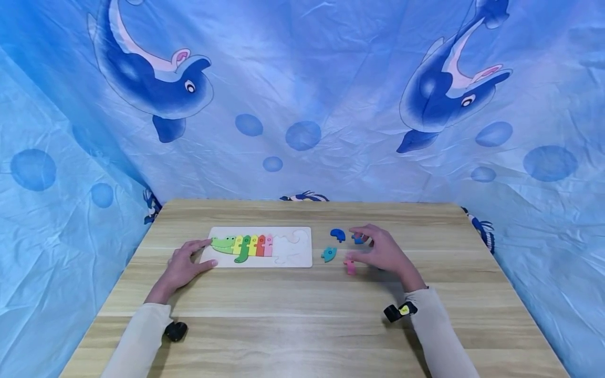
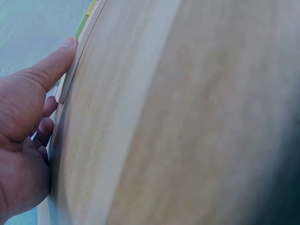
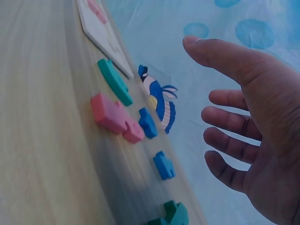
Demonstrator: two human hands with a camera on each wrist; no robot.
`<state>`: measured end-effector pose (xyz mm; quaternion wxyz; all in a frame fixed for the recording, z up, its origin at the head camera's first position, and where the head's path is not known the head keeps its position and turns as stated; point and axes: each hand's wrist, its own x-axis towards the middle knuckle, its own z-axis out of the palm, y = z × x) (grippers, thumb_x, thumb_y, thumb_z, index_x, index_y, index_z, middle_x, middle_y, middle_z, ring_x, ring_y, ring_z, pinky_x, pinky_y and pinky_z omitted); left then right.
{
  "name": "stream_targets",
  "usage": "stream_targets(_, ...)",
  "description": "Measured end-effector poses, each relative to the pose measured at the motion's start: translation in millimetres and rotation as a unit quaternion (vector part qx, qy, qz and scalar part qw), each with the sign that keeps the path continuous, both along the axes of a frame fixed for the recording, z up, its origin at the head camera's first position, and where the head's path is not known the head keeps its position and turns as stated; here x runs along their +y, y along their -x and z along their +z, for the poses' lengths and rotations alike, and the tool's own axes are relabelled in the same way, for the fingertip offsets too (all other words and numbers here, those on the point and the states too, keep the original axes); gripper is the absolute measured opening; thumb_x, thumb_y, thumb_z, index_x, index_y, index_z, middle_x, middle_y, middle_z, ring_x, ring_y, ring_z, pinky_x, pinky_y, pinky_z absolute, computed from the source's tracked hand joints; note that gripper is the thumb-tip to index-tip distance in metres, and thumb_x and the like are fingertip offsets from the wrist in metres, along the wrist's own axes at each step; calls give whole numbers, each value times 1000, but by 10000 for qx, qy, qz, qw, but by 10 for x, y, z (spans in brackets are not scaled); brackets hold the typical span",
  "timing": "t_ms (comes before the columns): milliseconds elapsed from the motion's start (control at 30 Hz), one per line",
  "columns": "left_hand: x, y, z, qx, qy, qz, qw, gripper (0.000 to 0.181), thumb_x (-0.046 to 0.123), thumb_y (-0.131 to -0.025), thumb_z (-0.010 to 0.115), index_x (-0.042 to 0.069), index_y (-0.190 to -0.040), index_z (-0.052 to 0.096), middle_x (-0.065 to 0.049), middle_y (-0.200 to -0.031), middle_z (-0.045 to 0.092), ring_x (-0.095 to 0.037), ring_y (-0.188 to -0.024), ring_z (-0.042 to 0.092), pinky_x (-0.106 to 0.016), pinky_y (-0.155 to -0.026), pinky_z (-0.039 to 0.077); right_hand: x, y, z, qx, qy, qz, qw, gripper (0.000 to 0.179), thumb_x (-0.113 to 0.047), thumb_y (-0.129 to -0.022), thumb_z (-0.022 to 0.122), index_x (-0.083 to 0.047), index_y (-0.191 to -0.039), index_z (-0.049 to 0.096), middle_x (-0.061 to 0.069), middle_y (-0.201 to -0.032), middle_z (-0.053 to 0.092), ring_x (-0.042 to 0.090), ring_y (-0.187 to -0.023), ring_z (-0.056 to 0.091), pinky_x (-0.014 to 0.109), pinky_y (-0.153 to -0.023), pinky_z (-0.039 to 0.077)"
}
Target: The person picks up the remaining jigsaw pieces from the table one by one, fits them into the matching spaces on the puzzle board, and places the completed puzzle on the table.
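Observation:
A white wooden puzzle board [image 1: 296, 261] lies left of the table's middle, with a crocodile's green head [image 1: 223, 244] and several yellow, green, red and pink pieces fitted in its left part. The right part shows bare outlines. My left hand [image 1: 183, 266] holds the board's left end between thumb and fingers; its thumb [image 2: 58, 65] lies along the edge. My right hand [image 1: 382, 252] hovers over loose pieces, fingers spread, nothing between them. Around it lie a pink piece [image 3: 112, 115], a teal piece [image 3: 115, 82], a dark blue piece [image 1: 337, 234], a blue piece [image 3: 164, 165] and a green piece [image 3: 177, 214].
The wood-grain table [image 1: 293, 325] carries the board and loose pieces. Blue cloth [image 1: 264, 89] printed with dolphins and bubbles hangs behind it and on both sides. A black wrist camera [image 1: 400, 312] is worn at the right sleeve, another [image 1: 176, 331] at the left.

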<state>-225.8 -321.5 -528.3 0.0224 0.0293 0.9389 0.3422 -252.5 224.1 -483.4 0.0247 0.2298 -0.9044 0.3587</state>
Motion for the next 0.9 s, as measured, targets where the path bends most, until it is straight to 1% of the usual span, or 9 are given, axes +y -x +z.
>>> stream_targets(133, -23, -2, -6, 48, 19, -13, 10000, 81, 49, -90, 76, 10, -154, 46, -31, -156, 33, -55, -136, 29, -70, -101, 21, 31, -9, -59, -33, -166, -60, 9998, 69, -39, -78, 89, -9, -136, 66, 10, -108, 67, 31, -96, 63, 45, -78, 55)
stream_targets(267, -33, 3, -20, 63, 14, -39, 10000, 81, 49, -90, 76, 10, -154, 46, -31, -156, 33, -55, -136, 29, -70, -101, 21, 42, -33, -104, -133, -201, -103, 9997, 71, -40, -77, 90, -10, -137, 65, 9, -112, 68, 28, -97, 62, 40, -79, 54)
stream_targets(367, -31, 11, -36, 53, -15, -34, 10000, 81, 49, -90, 76, 10, -154, 47, -30, -157, 33, -55, -136, 29, -70, -101, 21, 51, -52, -127, -213, -206, -109, 9995, 72, -40, -77, 90, -9, -137, 65, 8, -113, 67, 24, -98, 61, 40, -81, 54)
stream_targets(533, -16, 4, -27, 16, -13, -14, 10000, 81, 49, -90, 77, 10, -154, 47, -31, -157, 33, -55, -136, 29, -70, -101, 21, 55, -74, -148, -318, -260, -64, 9991, 73, -43, -77, 89, -8, -137, 65, 5, -109, 66, 19, -97, 60, 40, -84, 53)
stream_targets(733, -2, 8, -15, 6, -1, 6, 10000, 81, 50, -90, 76, 11, -154, 46, -30, -157, 32, -54, -136, 29, -69, -101, 22, 75, -99, -175, -286, -313, 6, 9991, 74, -43, -76, 90, -6, -136, 65, 3, -108, 66, 17, -94, 61, 38, -82, 54)
stream_targets(900, -7, 13, -28, 10, 48, 6, 10000, 81, 50, -90, 76, 11, -154, 46, -30, -157, 33, -55, -135, 30, -69, -100, 22, 84, -130, -198, -334, -487, -23, 9983, 78, -51, -75, 89, -9, -137, 66, -1, -105, 64, 15, -91, 58, 36, -80, 53)
